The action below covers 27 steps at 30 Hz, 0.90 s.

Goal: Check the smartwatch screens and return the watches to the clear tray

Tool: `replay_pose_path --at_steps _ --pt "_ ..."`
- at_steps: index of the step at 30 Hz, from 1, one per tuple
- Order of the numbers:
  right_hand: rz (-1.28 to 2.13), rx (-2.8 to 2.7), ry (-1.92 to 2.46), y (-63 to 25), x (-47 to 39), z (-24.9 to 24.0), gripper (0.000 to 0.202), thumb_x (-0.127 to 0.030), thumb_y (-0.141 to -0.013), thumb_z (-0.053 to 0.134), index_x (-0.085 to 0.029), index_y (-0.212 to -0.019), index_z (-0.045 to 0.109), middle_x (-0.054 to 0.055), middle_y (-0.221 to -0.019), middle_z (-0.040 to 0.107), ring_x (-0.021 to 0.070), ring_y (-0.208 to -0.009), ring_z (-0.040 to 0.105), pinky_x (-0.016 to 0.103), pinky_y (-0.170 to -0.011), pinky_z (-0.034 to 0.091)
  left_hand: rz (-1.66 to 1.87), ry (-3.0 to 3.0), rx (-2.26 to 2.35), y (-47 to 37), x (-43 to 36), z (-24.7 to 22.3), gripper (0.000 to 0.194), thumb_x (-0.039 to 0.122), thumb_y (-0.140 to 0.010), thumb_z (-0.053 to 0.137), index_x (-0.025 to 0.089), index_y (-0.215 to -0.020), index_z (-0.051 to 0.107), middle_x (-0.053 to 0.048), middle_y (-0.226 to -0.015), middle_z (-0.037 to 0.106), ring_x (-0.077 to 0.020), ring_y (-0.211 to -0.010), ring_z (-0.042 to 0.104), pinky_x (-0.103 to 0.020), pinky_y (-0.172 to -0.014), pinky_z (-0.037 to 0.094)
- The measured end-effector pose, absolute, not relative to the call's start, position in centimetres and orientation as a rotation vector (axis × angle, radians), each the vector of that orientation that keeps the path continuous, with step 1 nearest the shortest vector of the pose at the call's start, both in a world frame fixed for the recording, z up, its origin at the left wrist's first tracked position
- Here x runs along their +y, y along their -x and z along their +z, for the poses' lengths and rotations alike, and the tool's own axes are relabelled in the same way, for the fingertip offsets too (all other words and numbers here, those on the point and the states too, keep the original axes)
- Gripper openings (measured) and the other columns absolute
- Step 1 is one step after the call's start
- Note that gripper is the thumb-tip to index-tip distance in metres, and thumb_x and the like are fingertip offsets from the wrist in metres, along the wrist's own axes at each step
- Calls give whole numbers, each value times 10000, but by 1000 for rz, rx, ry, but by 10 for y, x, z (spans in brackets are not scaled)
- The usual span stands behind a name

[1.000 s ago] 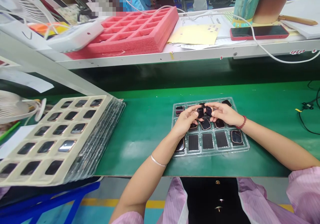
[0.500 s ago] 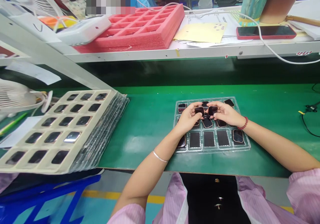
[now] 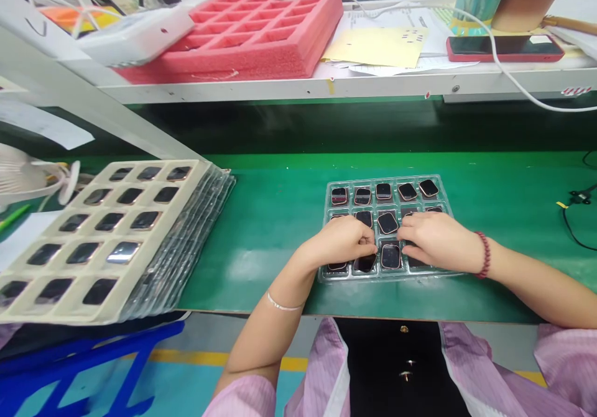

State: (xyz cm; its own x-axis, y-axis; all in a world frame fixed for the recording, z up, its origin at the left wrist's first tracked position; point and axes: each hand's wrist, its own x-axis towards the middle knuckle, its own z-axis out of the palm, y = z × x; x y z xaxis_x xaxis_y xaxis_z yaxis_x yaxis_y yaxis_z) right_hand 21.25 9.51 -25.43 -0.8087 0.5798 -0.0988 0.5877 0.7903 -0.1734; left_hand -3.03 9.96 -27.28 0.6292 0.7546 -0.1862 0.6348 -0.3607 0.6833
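Note:
A clear plastic tray [image 3: 334, 278] holds several smartwatch bodies with black screens and gold rims, each in its own pocket. My left hand [image 3: 342, 241] is pinched at the front row, its fingertips at the edge of a smartwatch [image 3: 364, 263] in the second pocket. Beside it, another smartwatch [image 3: 390, 256] lies in the third front pocket, between my hands. My right hand [image 3: 433, 241] is curled, palm down, over the tray's right side. What its fingers hold at the fourth front pocket is hidden.
A cream tray [image 3: 153, 246] of similar pieces tops a stack of clear trays at left, near a white fan [image 3: 23, 174]. On the shelf above are a red foam tray [image 3: 298, 53], papers and a phone [image 3: 506, 47]. A black cable [image 3: 566, 224] lies at right.
Both hands have come down from mid-tray, where each held a smartwatch, to the front row. Smartwatches now show in the second and third front pockets. The camera view has shifted slightly.

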Motion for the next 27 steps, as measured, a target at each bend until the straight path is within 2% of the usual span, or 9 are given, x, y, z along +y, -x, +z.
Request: replay_pose_path --at_steps 5,9,11,15,17,19,23,25,27 --pt "-91 2622 -1091 -250 98 -242 213 -238 -893 702 -172 -692 675 84 -717 712 240 -638 693 307 -515 365 80 -2235 1276 25 98 -269 433 281 -898 602 189 -489 494 -4 -478 499 -137 -477 415 -282 -577 238" --pt "-53 2630 -1146 -263 85 -253 78 -190 -830 757 -166 -807 686 76 -838 731 257 -774 732 298 -547 456 -186 -2338 1360 17 94 -259 389 315 -964 512 181 -606 589 -61 -633 661 -204 -624 607 -284 -595 321" --pt "-61 2717 -1125 -266 77 -259 134 -184 -793 788 -176 -877 684 67 -909 725 246 -822 728 296 -574 496 -235 -2370 1408 13 92 -256 386 328 -981 479 175 -669 646 -89 -707 711 -239 -695 670 -296 -613 376" --pt "67 2766 -1180 -273 64 -266 135 -199 -789 782 -183 -855 665 94 -953 706 271 -838 707 328 -595 521 -198 -2377 1515 11 93 -254 389 334 -997 442 166 -769 708 -119 -769 743 -278 -772 723 -324 -665 460" --pt "-18 2772 -1204 -278 64 -266 119 -183 -802 748 -193 -823 631 88 -939 699 270 -834 693 337 -611 516 -163 -2369 1521 12 94 -255 389 339 -999 438 169 -784 714 -117 -781 749 -285 -792 733 -333 -683 479" --pt "-341 2768 -1229 -283 71 -263 131 -176 -827 703 -208 -796 580 54 -878 691 233 -780 674 322 -614 499 -140 -2363 1507 13 95 -258 382 347 -999 445 175 -790 715 -113 -792 755 -295 -814 741 -343 -697 493" --pt "-1465 2609 -1322 -278 109 -261 269 -348 -890 699 -211 -772 499 70 -911 741 210 -825 714 306 -670 534 -134 -2365 1459 7 94 -267 325 337 -981 487 183 -815 720 -109 -824 770 -309 -849 754 -355 -717 518" --pt "-1983 2469 -1376 -265 132 -268 389 -465 -835 775 -210 -778 487 109 -925 764 235 -871 738 300 -661 549 -128 -2373 1425 4 94 -273 313 335 -975 505 187 -799 718 -102 -818 773 -305 -840 756 -356 -713 529" --pt "-2344 2351 -1469 -247 152 -281 459 -537 -761 834 -207 -830 522 77 -784 751 190 -703 710 248 -541 502 -27 -2365 1438 5 94 -277 280 311 -968 520 197 -810 722 -77 -792 772 -279 -801 754 -340 -697 537"
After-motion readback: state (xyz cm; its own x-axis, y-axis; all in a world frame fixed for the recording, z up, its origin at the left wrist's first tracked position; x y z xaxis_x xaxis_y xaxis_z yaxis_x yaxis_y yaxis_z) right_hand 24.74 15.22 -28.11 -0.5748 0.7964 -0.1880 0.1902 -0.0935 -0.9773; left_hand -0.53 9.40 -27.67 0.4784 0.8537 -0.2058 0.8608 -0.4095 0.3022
